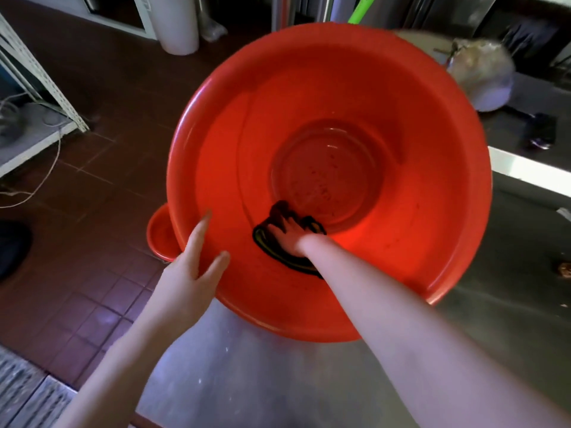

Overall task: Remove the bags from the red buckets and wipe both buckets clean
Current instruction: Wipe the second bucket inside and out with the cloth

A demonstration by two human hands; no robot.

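Observation:
A large red bucket (432, 134) fills the middle of the head view, resting on a steel counter (247, 381). My right hand (285, 234) reaches deep inside and presses a dark cloth (278, 254) against the lower near wall, close to the bucket's floor. My left hand (193, 267) grips the near left rim, thumb inside the bucket and fingers spread along its outer edge. The rim of a second red bucket (159, 236) peeks out below and left of the big one, down on the floor. No bag is inside the large bucket.
A filled clear plastic bag (482, 75) lies on the counter at the back right. Red tiled floor (92, 242) spreads to the left, with a white shelf frame (40, 75) and loose cord. A white cylinder (179, 26) stands at the back.

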